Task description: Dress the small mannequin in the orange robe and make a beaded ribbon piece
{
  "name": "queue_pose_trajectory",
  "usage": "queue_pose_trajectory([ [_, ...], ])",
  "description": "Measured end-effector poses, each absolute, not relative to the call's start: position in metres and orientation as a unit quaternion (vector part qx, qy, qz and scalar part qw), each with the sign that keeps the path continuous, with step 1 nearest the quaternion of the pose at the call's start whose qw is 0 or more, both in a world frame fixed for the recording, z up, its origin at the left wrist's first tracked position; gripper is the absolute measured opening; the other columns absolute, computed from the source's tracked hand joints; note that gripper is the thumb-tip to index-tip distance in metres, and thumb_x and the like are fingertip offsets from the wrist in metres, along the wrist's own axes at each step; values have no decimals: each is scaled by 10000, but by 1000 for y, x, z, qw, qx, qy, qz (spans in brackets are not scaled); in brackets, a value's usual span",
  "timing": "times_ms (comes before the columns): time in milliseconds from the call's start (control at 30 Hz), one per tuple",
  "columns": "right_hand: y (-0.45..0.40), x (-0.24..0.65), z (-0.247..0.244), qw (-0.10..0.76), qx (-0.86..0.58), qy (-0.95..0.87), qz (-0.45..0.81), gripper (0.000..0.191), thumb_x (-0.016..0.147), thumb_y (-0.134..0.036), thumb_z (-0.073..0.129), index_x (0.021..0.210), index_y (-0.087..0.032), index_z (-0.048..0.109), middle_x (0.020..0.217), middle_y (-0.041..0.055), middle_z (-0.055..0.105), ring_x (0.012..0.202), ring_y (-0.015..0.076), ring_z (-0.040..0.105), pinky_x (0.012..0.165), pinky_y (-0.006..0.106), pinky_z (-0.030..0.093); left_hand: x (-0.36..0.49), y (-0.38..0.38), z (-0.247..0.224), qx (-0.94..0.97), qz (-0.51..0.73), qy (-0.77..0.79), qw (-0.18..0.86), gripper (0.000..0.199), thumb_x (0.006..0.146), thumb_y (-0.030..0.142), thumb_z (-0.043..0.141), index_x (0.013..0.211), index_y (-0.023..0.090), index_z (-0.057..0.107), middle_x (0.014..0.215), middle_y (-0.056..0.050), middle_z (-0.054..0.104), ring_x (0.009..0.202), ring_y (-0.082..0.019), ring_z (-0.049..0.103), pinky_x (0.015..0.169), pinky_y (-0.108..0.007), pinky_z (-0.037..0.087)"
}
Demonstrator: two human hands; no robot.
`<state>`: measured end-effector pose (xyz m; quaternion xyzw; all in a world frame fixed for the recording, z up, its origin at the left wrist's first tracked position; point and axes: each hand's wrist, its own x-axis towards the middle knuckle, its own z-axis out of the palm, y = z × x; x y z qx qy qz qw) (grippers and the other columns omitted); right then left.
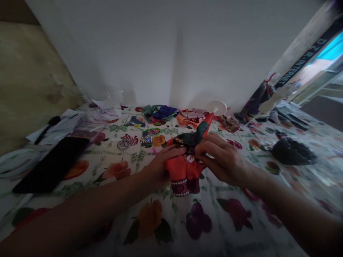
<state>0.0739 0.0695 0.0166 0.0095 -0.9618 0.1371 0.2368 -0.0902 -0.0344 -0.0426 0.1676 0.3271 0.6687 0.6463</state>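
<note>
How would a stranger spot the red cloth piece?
On the flowery tablecloth, find the left hand and right hand. The red cloth piece is between them; unlike the fabrics behind, its dark lower band has rows of white beads.

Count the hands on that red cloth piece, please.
2: the left hand on the left side of the red cloth piece, the right hand on its right. No other hand shows.
</note>
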Motion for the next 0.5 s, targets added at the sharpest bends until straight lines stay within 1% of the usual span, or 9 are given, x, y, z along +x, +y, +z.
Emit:
queue_pose_trajectory([
  [133, 72, 75, 15, 250, 19, -957, 146, 117, 1002, -123, 457, 930, -187, 523, 885, 58, 561, 812, 175, 497, 740, 333, 450, -90, -33, -44, 176, 670, 318, 648, 179, 727, 197, 783, 890, 154, 724, 849, -34, 738, 738, -144, 680, 702, -238, 553],
  [267, 73, 76, 12, 260, 7, -954, 148, 64, 983, -127, 513, 1017, -175, 540, 898, 44, 567, 837, 164, 528, 762, 319, 467, -89, -32, -43, 190, 677, 326, 632, 191, 751, 218, 763, 918, 139, 716, 854, -52, 739, 735, -152, 685, 690, -241, 554],
  [400, 73, 77, 12, 263, 10, -956, 132, 174, 980, -134, 535, 1151, -159, 550, 950, 57, 582, 881, 169, 551, 785, 321, 482, -89, -33, -43, 191, 684, 323, 626, 191, 762, 203, 760, 939, 146, 715, 866, -35, 729, 746, -138, 681, 700, -234, 556],
  [500, 73, 76, 12, 259, 28, -958, 120, 189, 980, -141, 542, 1167, -144, 572, 966, 73, 582, 906, 180, 547, 809, 336, 488, -89, -34, -42, 189, 689, 327, 619, 191, 751, 210, 775, 916, 145, 707, 828, -22, 712, 713, -122, 659, 660, -216, 540],
])
